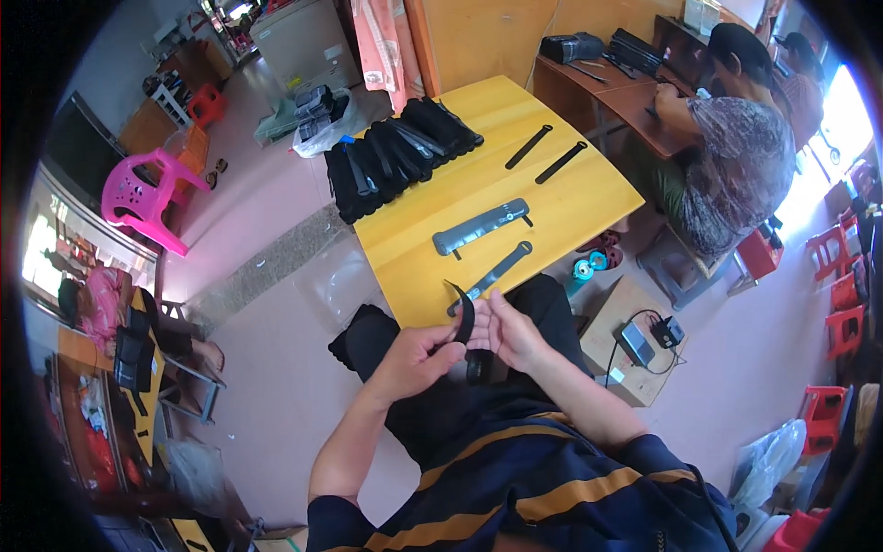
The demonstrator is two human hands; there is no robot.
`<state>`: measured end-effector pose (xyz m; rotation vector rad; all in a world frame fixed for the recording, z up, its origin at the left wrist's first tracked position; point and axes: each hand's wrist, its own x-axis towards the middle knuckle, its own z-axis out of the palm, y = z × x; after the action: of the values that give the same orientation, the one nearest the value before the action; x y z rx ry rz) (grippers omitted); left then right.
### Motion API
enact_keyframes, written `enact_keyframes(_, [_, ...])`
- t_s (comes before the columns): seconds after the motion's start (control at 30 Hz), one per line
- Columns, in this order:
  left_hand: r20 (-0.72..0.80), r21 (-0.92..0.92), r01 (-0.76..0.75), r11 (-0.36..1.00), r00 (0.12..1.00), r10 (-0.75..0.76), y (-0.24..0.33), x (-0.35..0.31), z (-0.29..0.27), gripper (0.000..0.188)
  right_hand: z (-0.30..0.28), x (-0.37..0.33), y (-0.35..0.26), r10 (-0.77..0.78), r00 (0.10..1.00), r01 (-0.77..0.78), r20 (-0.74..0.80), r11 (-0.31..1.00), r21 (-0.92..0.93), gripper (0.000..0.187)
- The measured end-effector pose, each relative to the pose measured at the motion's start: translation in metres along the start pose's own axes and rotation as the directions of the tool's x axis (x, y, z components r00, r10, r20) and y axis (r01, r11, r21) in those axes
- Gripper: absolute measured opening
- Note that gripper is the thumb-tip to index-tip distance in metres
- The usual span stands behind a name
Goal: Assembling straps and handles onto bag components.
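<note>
A curved black strap (pixel 466 319) is between my hands, just off the near edge of the yellow table (pixel 405 276). My left hand (pixel 421 361) pinches it with thumb and fingers. My right hand (pixel 510 336) has its fingers curled against the same strap, its thumb raised. The strap's dark lower end (pixel 478 366) hangs below my fingers over my lap. Just beyond my hands, a grey strap with a looped end (pixel 501 270) lies slantwise on the table. Farther off rests a wider grey padded band (pixel 480 226) with short black tabs.
Bundled black straps (pixel 395 156) lie along the table's far left edge, and two black straps (pixel 561 163) at its far right. A cardboard box (pixel 635 340) with a black device and cables stands right. A person (pixel 736 156) sits at a brown desk; a pink chair (pixel 147 198) stands left.
</note>
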<state>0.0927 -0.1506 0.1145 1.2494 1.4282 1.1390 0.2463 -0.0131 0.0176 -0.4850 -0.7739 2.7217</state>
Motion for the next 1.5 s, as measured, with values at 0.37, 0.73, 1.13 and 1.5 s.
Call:
enact_keyframes(0.37, [0.088,0.113,0.029,0.993,0.995,-0.04,-0.019,0.017,0.032,0.022,-0.017,-0.014,-0.069,-0.312,0.935,0.289,-0.169,0.946,-0.149,0.02])
enact_keyframes(0.73, [-0.013,-0.041,0.284,0.958,0.959,-0.285,-0.038,0.001,0.01,0.018,-0.147,0.051,-0.225,-0.673,0.6,0.386,-0.433,0.717,-0.58,0.017])
enact_keyframes(1.13, [-0.331,0.672,0.132,0.729,0.934,0.136,-0.055,0.029,0.009,0.026,-0.225,0.067,-0.221,-0.978,0.142,-0.295,-0.153,0.106,-0.95,0.056])
enact_keyframes(1.5, [-0.228,0.829,0.104,0.549,0.96,0.162,-0.077,0.054,0.022,0.032,-0.116,-0.019,-0.058,-0.627,0.725,0.287,-0.284,0.651,-0.703,0.017])
